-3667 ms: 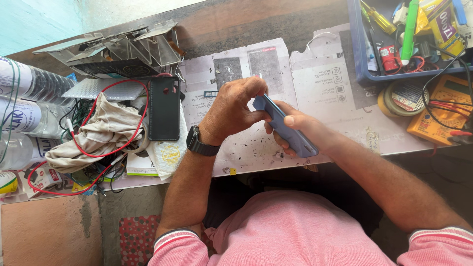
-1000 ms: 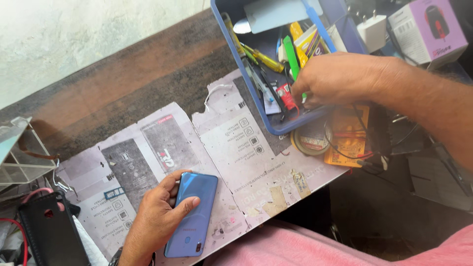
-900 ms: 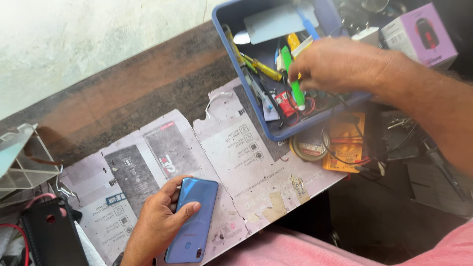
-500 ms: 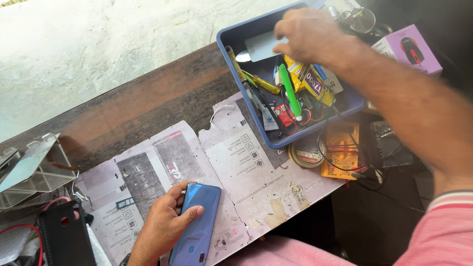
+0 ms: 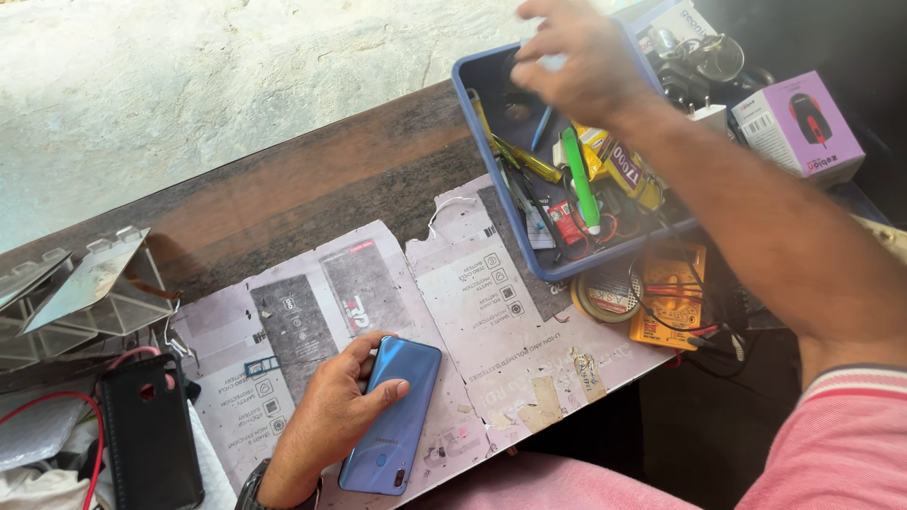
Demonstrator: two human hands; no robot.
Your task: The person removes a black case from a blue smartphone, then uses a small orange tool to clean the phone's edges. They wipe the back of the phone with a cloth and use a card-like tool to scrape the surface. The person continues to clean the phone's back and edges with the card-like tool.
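At the lower middle of the frame the left hand lies on a blue phone, which rests back-up on flattened printed cardboard covering the wooden table. The thumb sits on the phone's upper left edge and a finger crosses its back, so the hand pins the phone flat rather than closing round it.

At the upper right, the right hand reaches into a blue plastic bin. Its fingers are spread and curled downward over the far end of the bin; whether they grip anything there cannot be told. Inside the bin lie a green-handled tool, a yellow-handled tool and small packets.

Just below the bin, a yellow multimeter with its leads sits beside a roll of tape. To the right of the bin stands a lilac box. At the lower left of the frame a black phone case lies near a red wire, with a clear plastic stand above it.
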